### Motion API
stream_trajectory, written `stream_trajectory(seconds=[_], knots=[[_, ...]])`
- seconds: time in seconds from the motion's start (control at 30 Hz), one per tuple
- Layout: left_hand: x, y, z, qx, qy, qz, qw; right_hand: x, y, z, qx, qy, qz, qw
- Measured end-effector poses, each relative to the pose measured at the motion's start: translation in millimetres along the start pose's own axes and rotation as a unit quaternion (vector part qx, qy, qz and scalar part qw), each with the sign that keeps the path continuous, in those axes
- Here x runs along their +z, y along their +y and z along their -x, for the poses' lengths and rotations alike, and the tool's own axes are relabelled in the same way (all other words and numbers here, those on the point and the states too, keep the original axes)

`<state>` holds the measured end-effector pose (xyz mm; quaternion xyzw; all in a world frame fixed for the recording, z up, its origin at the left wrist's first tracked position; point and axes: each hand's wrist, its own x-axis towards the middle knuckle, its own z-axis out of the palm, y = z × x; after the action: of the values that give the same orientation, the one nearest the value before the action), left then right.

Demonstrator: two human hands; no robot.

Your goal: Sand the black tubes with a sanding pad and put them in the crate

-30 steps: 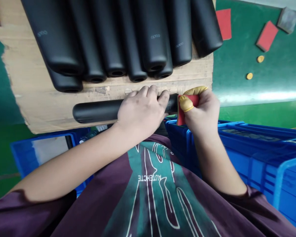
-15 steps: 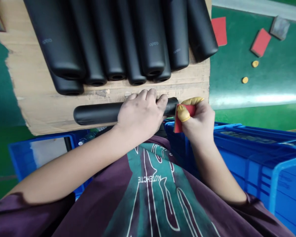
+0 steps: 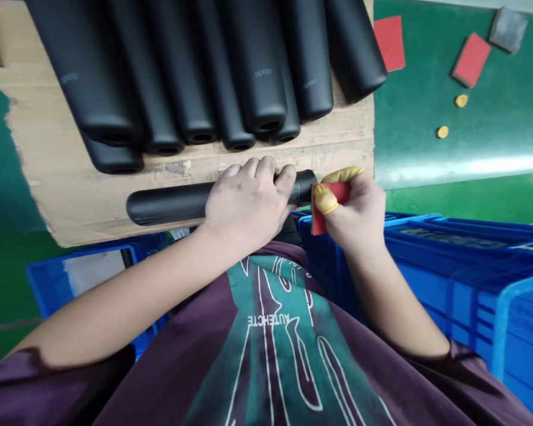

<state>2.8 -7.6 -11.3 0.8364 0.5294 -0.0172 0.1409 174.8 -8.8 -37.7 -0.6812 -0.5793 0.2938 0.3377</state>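
Observation:
My left hand (image 3: 249, 204) is wrapped round a long black tube (image 3: 166, 204) that lies crosswise on the near edge of a brown cardboard sheet (image 3: 62, 183). My right hand (image 3: 357, 207) pinches a small red abrasive pad (image 3: 326, 204) against the tube's right end. Yellow finger cots cover that hand's thumb and forefinger. Several more black tubes (image 3: 195, 71) lie side by side on the cardboard beyond, some printed with a small logo.
A green table surface (image 3: 448, 160) at right carries red pads (image 3: 471, 52), a grey block (image 3: 509, 28) and two small yellow cots (image 3: 442, 132). Blue plastic crates (image 3: 471, 266) stand at my right and lower left (image 3: 48, 278).
The view shifted slightly. Both hands keep their grip; the right hand and the pad have shifted slightly against the tube's right end.

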Motion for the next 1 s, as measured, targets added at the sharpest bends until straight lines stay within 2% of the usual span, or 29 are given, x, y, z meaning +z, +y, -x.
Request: stream_trajectory(seconds=[0.1, 0.27, 0.47, 0.63, 0.83, 1.0], knots=[[-0.3, 0.0, -0.7, -0.008, -0.002, 0.014, 1.000, 2.8, -0.2, -5.7, -0.011, 0.000, -0.032, 0.999], [-0.9, 0.0, -0.5, -0.003, -0.004, 0.007, 1.000, -0.9, 0.3, 2.9, 0.026, -0.005, -0.028, 0.999], [-1.7, 0.2, -0.8, -0.007, -0.005, -0.010, 1.000, 0.7, 0.5, -2.3, -0.021, -0.007, -0.036, 0.999], [-2.3, 0.0, -1.6, -0.004, -0.008, -0.010, 1.000, 0.9, 3.6, 3.8, 0.015, 0.003, -0.051, 0.999], [-0.5, -0.4, -1.8, -0.006, -0.003, -0.001, 1.000, 3.7, 6.7, -3.0, -0.029, 0.013, -0.061, 0.998], [-1.4, -0.5, -1.7, -0.004, -0.008, 0.001, 1.000, 3.7, 8.0, 6.5, -0.012, 0.020, -0.054, 0.998]])
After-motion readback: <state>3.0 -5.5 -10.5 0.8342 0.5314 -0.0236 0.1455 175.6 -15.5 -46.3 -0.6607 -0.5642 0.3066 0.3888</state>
